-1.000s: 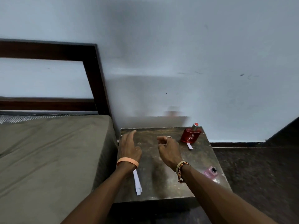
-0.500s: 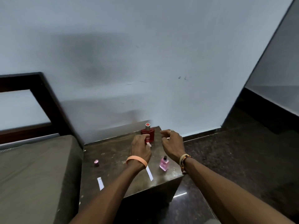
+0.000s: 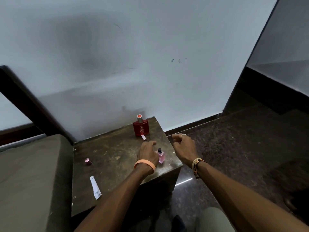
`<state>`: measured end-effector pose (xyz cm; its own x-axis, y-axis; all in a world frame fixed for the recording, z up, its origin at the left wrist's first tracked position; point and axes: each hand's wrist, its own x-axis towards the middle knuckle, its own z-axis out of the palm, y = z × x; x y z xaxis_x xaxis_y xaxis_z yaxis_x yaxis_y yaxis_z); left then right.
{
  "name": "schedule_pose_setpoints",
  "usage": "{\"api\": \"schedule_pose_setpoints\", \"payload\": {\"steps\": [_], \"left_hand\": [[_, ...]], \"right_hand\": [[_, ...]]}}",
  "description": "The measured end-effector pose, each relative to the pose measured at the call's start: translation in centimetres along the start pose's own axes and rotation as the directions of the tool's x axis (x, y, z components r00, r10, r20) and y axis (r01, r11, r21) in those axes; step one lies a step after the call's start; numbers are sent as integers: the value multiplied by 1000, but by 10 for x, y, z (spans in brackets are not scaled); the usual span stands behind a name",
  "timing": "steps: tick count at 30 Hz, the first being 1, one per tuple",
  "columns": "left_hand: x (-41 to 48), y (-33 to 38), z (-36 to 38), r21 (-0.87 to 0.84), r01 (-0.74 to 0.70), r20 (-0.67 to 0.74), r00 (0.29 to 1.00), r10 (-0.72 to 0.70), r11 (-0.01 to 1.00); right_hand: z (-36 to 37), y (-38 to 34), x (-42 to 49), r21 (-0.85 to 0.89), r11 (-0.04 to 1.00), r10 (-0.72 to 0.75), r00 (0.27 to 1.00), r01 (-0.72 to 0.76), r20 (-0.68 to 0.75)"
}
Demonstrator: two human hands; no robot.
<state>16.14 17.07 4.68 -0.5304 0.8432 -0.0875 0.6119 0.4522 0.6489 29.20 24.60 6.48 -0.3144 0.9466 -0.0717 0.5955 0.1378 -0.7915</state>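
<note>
Forearms stretch out side by side over the near right corner of a small dark table [image 3: 113, 148] set against the wall beside a bed [image 3: 30, 173]. The left hand [image 3: 148, 152] hovers low over the tabletop with its back turned up, wrist nearly straight, an orange band [image 3: 144, 163] round it. Its fingers are bent loosely forward and down, not pressed together, and I can see nothing between them, though the palm faces away from me. Just beside that hand, on its right and close against its edge, a little pink bottle [image 3: 161, 156] with a black top stands upright near the table's right rim; whether skin meets glass I cannot tell.

The right hand [image 3: 184, 148] hangs past that rim, above the dark floor [image 3: 242, 148], knuckles up, a beaded bracelet [image 3: 197, 165] at the wrist. Its fingers are slackly curled with a gap to the thumb, gripping nothing.

Farther back a red bottle [image 3: 141, 128] stands upright near the wall, a small paper tab [image 3: 143, 137] at its foot. Well to the left lie a pink cap [image 3: 87, 161] and a white paper strip [image 3: 95, 187].
</note>
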Motion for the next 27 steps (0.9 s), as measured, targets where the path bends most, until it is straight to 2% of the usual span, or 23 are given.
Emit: {"api": "schedule_pose_setpoints", "payload": {"steps": [8,13,16,21,24,27], "left_hand": [[-2,-11,17,-36,33,43,999,-31,999],[2,-23,17,-30,76,-41,996,-77,997],[6,-36,16,33,100,-57,994,-98,994],[8,-59,18,197,207,70,972,-225,958],[4,-68,24,286,178,140,964,-225,941],[3,-77,31,349,126,129,975,-181,928]], "right_hand": [[27,25,-4,-13,1000,25,993,-23,114],[37,27,-1,-15,1000,-13,998,14,59],[38,24,2,-26,999,-37,999,38,10],[41,23,4,-50,998,-38,999,38,-1],[46,30,4,-63,998,-25,999,26,28],[50,38,5,-73,997,-12,999,14,35]]}}
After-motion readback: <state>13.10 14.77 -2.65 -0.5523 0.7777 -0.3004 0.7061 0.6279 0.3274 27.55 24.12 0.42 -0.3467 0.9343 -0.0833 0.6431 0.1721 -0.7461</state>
